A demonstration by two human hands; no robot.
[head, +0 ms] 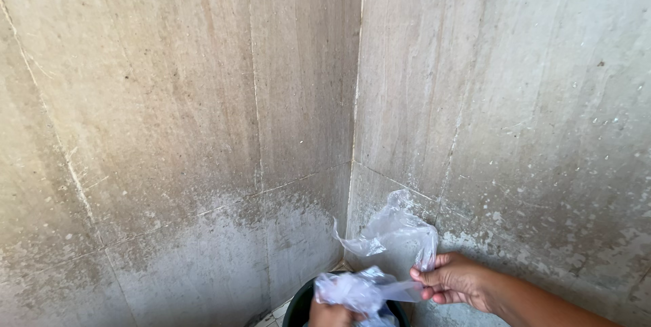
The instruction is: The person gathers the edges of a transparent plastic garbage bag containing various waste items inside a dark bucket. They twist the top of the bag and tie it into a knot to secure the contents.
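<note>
A thin clear plastic bag [393, 239] is stretched between my two hands at the bottom of the head view, its loose top edge standing up against the wall corner. My right hand [453, 281] pinches the bag's right side between thumb and fingers. My left hand [330, 315], mostly cut off by the frame's bottom edge, grips the crumpled lower part of the bag. Right under the hands sits a black round bucket [298, 306]; only its rim shows.
Two beige tiled walls meet in a corner [356, 130] just behind the bucket. The lower tiles [203, 259] are stained and pale with residue. A small strip of tiled floor [274, 315] shows left of the bucket.
</note>
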